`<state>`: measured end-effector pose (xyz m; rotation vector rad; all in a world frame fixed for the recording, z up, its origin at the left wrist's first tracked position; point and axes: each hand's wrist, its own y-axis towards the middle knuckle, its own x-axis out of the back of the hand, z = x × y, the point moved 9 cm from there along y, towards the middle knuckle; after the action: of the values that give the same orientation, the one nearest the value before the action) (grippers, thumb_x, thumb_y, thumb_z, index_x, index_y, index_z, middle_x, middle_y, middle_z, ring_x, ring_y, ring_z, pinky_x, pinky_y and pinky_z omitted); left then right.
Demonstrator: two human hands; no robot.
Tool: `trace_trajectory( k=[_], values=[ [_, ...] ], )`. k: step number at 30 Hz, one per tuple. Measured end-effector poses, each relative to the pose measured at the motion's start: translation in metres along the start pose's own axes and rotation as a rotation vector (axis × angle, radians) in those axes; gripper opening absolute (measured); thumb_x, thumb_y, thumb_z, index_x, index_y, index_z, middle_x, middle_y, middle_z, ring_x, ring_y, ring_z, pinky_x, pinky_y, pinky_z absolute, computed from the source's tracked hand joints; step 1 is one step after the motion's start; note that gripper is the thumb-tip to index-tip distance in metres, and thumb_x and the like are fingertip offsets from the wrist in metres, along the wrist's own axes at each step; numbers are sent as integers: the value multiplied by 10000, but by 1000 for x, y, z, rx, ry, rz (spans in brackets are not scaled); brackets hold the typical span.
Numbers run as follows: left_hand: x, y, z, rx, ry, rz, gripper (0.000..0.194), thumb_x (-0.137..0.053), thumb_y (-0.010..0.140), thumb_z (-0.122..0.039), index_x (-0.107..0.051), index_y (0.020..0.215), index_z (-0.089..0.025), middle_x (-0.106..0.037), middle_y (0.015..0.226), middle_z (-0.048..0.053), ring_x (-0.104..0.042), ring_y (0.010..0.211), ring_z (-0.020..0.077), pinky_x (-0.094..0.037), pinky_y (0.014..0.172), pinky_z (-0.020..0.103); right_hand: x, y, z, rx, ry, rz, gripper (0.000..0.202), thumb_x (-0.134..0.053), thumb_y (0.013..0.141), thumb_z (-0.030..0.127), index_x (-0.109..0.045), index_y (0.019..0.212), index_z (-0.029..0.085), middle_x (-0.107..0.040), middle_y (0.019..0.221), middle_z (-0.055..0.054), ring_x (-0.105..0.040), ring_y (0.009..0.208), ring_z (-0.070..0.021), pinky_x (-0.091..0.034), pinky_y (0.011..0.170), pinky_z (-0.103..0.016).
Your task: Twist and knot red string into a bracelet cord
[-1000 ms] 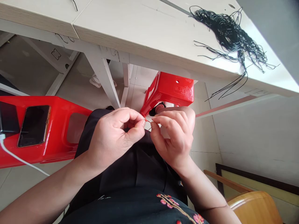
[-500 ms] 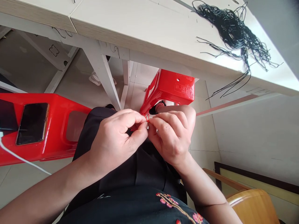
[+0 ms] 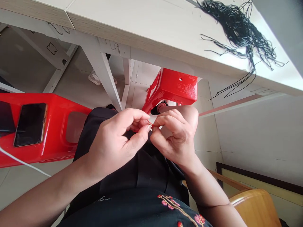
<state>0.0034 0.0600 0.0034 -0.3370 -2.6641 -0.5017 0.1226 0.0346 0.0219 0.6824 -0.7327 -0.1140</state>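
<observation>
Over my lap, a thin red cord [image 3: 151,123] spans the small gap between my two hands. My left hand [image 3: 121,134] pinches it between thumb and fingers, and more red shows behind those fingers. My right hand [image 3: 174,134] grips the cord close by, its index finger curled against the thumb. Most of the cord is hidden by the fingers, so I cannot tell its full shape. A tangled bundle of black cords [image 3: 236,28] lies on the white table [image 3: 142,22], several loose ends hanging over the front edge.
At left, a red stool [image 3: 55,126] carries a phone [image 3: 30,124] and a dark flat object [image 3: 6,118]; a white cable [image 3: 23,162] runs past. Another red stool [image 3: 176,85] stands under the table. A wooden chair [image 3: 257,208] is at lower right.
The red loop that stood up between my fingertips is now a short, stretched strand. My right fingers have curled more, and my left fingers have opened out slightly around the cord.
</observation>
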Motion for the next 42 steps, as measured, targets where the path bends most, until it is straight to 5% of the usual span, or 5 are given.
trace_trajectory(
  k=[4,8,19,29,42],
  values=[
    [-1,-2,-24,-301,209,-11,145,-605,801,-56,-643,856,-185,-717,833,21,-694,774,143,-566,723,226,-2,1,-1,-24,-28,37,193,-514,767,61,-457,661,211,-554,594,4,-504,590,-144,-446,580,-299],
    [-3,-2,-29,-381,304,-4,145,-581,819,-51,-636,819,-186,-720,795,29,-695,773,148,-564,729,223,-1,2,2,2,-49,27,196,-511,779,69,-456,654,209,-558,589,8,-491,581,-137,-449,578,-295],
    [-5,7,-19,-232,241,116,190,-533,829,-120,-635,736,-251,-695,725,-12,-655,678,152,-537,636,274,0,0,14,159,-150,42,209,-516,793,25,-484,684,200,-569,607,1,-519,614,-141,-472,596,-290],
    [-5,6,18,211,-126,73,102,-612,770,-157,-671,693,-190,-613,580,-39,-511,493,76,-415,444,182,10,1,19,124,-161,-72,201,-569,801,33,-514,729,212,-612,669,3,-555,624,-129,-495,623,-293],
    [2,6,4,111,-12,21,124,-609,761,-131,-656,687,-218,-668,648,-46,-569,543,91,-465,522,205,11,1,30,201,-305,-100,219,-620,792,29,-523,758,223,-598,653,10,-578,659,-150,-481,635,-314]
  ],
)
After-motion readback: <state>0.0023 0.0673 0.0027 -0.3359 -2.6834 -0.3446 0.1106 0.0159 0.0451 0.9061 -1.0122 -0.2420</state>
